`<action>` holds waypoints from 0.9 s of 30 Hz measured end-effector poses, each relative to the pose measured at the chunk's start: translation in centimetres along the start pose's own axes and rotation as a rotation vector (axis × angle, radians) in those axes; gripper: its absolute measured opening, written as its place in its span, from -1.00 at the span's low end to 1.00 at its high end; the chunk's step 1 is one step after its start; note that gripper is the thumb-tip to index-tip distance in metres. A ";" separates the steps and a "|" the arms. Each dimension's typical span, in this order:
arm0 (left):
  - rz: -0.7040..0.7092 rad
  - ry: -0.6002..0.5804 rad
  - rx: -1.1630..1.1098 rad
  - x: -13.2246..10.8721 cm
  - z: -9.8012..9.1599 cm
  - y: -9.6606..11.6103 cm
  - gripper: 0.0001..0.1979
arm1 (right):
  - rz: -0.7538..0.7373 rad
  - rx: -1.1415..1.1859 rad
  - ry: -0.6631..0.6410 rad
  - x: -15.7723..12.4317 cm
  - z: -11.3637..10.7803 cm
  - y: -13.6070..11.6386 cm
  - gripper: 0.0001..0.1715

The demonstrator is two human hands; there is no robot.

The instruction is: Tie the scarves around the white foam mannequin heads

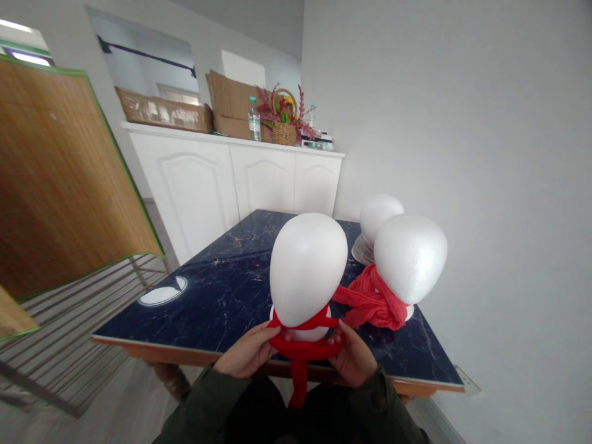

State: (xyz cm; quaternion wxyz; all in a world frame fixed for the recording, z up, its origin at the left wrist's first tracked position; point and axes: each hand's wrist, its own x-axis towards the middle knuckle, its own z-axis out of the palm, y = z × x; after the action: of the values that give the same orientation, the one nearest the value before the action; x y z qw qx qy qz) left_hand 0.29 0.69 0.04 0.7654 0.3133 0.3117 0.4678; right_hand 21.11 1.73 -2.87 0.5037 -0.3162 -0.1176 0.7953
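A white foam mannequin head (308, 268) stands upright near the front edge of the table. Round its neck runs a red scarf (300, 351), with a loop in front and one end hanging down past the table edge. My left hand (250, 353) pinches the scarf at the left side of the loop. On the other side, my right hand (354, 357) grips it between thumb and fingers. Some fingertips are hidden behind the fabric. To the right, a second foam head (411, 258) wears a coral-red scarf (377, 302) about its neck.
Behind it is a third foam head (380, 217) with a greyish cloth at its neck. All stand on a dark blue marbled table (222, 265) by the right wall. White cabinets (194, 179) are beyond; a metal rack (50, 351) stands at left.
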 end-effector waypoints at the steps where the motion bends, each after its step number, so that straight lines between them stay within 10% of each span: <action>1: -0.029 0.014 -0.073 0.0 -0.4 0.3 -0.89 | -0.025 -0.032 0.020 0.2 -0.4 -0.3 -0.58; 8: -0.122 0.141 -0.763 -1.4 -0.3 2.2 -0.88 | -0.639 -0.748 0.182 1.0 -2.2 -1.8 -0.68; 15: -0.166 0.007 -0.989 -2.7 3.1 -1.8 -0.84 | -1.198 -1.270 0.252 0.3 -1.9 1.2 -0.90; 22: -0.148 0.040 -0.936 -2.0 5.1 -2.9 -0.86 | -1.182 -1.661 -0.104 -2.2 -0.1 5.4 -0.34; 27: -0.144 0.020 -0.991 -1.8 5.1 -2.8 -0.85 | -0.978 -1.351 -0.080 -2.9 -0.3 4.6 -0.82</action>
State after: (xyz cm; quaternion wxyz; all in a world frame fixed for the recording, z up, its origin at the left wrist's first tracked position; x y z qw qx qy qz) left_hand 5.01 -2.95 1.31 0.8495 -0.1147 0.0800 0.5086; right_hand 18.77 -3.02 -4.27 0.4896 -0.4351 -0.7111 0.2555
